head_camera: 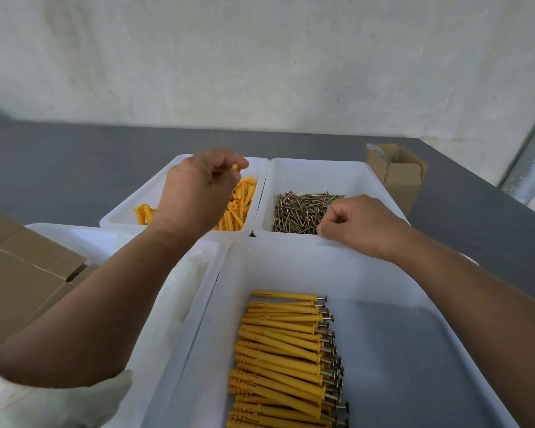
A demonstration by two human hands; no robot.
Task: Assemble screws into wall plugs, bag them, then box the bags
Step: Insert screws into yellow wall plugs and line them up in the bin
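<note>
My left hand (198, 193) hovers over the white bin of loose yellow wall plugs (240, 205) and pinches one yellow plug (235, 166) between thumb and fingertips. My right hand (355, 227) is curled over the near edge of the white bin of brass screws (300, 211), its fingertips down among the screws; whether it holds one is hidden. In the large white bin (414, 335) closest to me lies a neat row of assembled plugs with screws (284, 356).
A small open cardboard box (399, 174) stands at the back right on the grey table (59, 168). Flattened cardboard boxes (22, 273) lie at the left. Another white bin (179, 291) sits under my left forearm. A wall rises behind the table.
</note>
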